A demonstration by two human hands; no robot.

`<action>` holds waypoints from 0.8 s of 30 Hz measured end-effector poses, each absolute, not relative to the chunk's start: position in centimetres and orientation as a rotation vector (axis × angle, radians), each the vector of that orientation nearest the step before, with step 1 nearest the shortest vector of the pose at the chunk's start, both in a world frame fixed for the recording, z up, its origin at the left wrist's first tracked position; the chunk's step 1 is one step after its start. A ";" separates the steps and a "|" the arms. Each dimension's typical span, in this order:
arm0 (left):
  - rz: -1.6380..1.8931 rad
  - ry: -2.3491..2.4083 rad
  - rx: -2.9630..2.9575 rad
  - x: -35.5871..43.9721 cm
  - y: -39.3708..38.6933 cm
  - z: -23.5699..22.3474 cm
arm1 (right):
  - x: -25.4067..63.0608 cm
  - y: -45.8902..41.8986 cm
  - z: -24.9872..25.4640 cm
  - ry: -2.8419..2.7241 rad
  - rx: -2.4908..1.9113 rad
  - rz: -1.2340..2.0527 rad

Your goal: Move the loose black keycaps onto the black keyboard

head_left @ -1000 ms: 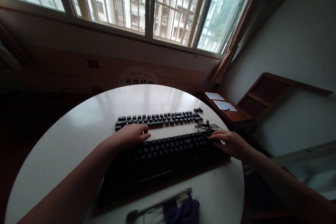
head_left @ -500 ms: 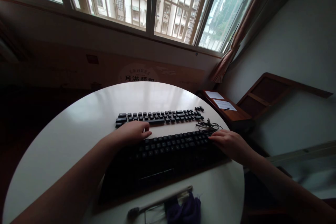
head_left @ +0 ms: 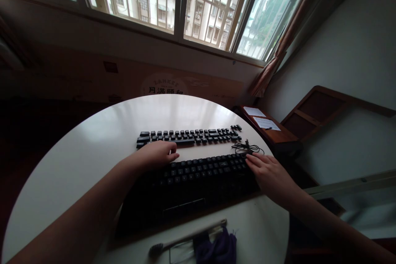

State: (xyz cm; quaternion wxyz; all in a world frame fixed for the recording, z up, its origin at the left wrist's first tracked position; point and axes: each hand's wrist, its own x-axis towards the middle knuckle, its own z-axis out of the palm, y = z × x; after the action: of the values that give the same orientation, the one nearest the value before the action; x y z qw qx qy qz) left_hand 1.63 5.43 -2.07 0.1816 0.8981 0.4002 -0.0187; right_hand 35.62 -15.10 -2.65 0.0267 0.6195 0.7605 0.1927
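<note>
A black keyboard [head_left: 198,198] lies on the round white table, with keycaps seated in its far rows and a dark, bare-looking near part. My left hand [head_left: 157,152] is at its far left corner, fingers curled toward the thumb; anything between them is hidden. At the far right end, my right hand [head_left: 266,169] lies over the keys with its fingers stretched out and close together, fingertips touching the keyboard. Loose black keycaps [head_left: 185,137] stand in rows beyond the keyboard, partly covered by my left hand. A coiled black cable [head_left: 247,147] sits just behind my right fingertips.
Near the front of the white table [head_left: 68,161] lie a brush [head_left: 185,239] with dark bristles, a purple cloth [head_left: 216,247] and a thin wire-like frame [head_left: 181,253]. To the right, a brown side table [head_left: 284,135] bears papers and a pen. A barred window is ahead.
My right hand has shifted slightly forward and flattened, its fingers now reaching further over the keys. My left hand stays at the far left corner. The camera view has tilted a little.
</note>
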 end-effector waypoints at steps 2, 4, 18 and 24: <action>-0.056 1.128 2.539 1.6 5.5 -2.1 | 35.7 -15.6 -3.5 2.313 1.900 0.609; -0.066 1.127 2.543 1.6 5.5 -2.1 | 36.1 -16.0 -4.1 2.283 1.885 0.603; -0.058 1.145 2.555 1.7 5.1 -1.6 | 38.4 -16.7 -6.1 2.327 2.110 0.321; -0.081 1.158 2.538 1.6 4.8 -1.1 | 38.4 -17.4 -5.2 2.481 2.409 0.394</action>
State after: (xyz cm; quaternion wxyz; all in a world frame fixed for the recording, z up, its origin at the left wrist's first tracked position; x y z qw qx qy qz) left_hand 1.64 4.80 -1.14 0.1746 0.8954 0.4085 -0.0286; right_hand 38.43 -17.36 -5.23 -0.1687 0.6823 0.7025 0.1117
